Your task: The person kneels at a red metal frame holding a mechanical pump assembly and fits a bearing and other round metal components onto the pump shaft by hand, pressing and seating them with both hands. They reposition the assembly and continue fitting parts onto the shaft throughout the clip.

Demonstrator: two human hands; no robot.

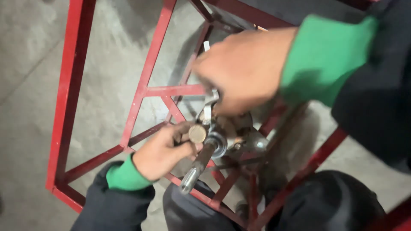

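Note:
My left hand (162, 149) grips a brass-coloured round fitting (197, 133) on a metal assembly mounted inside a red steel frame (143, 85). A dark metal rod with a shiny rounded end (197, 167) sticks out from the assembly toward me, just right of that hand. My right hand (244, 68), blurred, is closed on a silver wrench (209, 105) that reaches down onto the top of the assembly. Both arms wear dark sleeves with green cuffs.
The red frame's bars cross all around the assembly, close on every side. Grey concrete floor (34, 85) lies beneath and to the left. My dark-clad knees (329, 205) are at the bottom, against the frame's lower bars.

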